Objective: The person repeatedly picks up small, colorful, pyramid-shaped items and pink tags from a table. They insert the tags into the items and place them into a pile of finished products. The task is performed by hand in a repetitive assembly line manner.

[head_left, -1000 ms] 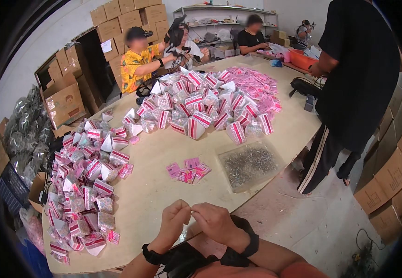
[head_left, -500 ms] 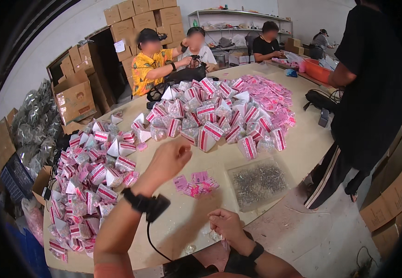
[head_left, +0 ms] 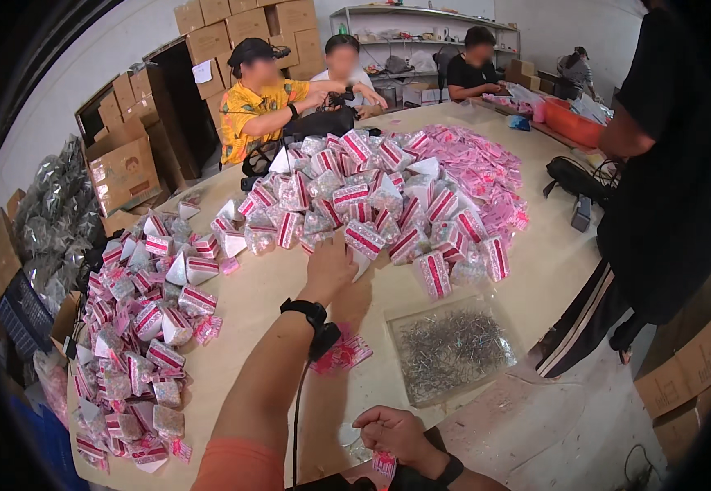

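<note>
Left hand [head_left: 331, 263] reaches forward at the near edge of the heaped packets, fingers against a packet [head_left: 364, 240]; whether they grip it cannot be told. That packet's long axis, marked by its red band, slants from upper left to lower right, its white side facing down toward the thumb. Right hand [head_left: 395, 434], near the body, has its fingers curled round a pink card [head_left: 385, 465], whose visible end points down toward the person, long axis nearly upright. Beyond lie loose pink cards [head_left: 347, 353] and a clear tray [head_left: 421, 394] of metal pins on the table [head_left: 242, 327].
</note>
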The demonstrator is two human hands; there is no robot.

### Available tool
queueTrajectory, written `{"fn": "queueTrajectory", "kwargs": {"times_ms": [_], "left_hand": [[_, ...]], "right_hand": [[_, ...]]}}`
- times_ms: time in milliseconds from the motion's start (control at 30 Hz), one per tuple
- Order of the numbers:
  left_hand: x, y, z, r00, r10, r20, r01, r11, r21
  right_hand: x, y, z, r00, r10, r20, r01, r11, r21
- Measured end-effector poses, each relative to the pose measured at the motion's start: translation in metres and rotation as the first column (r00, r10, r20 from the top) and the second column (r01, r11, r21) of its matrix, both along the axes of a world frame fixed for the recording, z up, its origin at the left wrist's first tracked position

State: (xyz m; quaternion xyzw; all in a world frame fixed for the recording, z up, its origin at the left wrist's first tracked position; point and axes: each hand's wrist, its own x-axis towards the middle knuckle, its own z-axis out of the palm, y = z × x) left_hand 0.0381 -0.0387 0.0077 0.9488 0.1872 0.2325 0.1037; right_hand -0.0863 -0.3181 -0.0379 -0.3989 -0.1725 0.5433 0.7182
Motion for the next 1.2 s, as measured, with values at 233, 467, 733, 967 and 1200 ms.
{"fn": "queueTrajectory", "kwargs": {"times_ms": [233,467,733,967,1200], "left_hand": [[-0.092,0.002,0.034,0.977,-0.114,0.181,0.091,0.988,0.127],[-0.225,-0.003,0.007,0.994,-0.034,-0.102,0.074,0.903,0.424],[-0.277,-0.016,0.006,0.993,-0.103,0.057,0.096,0.989,0.113],[-0.264,0.009,-0.017,0.999,0.020,0.027,0.000,0.797,-0.604],[-0.270,-0.004,-0.028,0.994,-0.044,0.102,0.103,0.711,-0.695]], "right_hand": [[0.004,-0.001,0.009,0.999,0.001,0.054,0.003,0.998,-0.059],[-0.001,0.001,0.010,0.993,-0.077,0.090,0.082,0.995,-0.051],[-0.001,0.004,0.002,0.979,-0.136,0.152,0.141,0.990,-0.017],[0.000,0.003,-0.004,0.982,-0.140,0.131,0.131,0.989,0.069],[-0.003,0.006,-0.003,0.970,-0.160,0.182,0.155,0.987,0.039]]}}
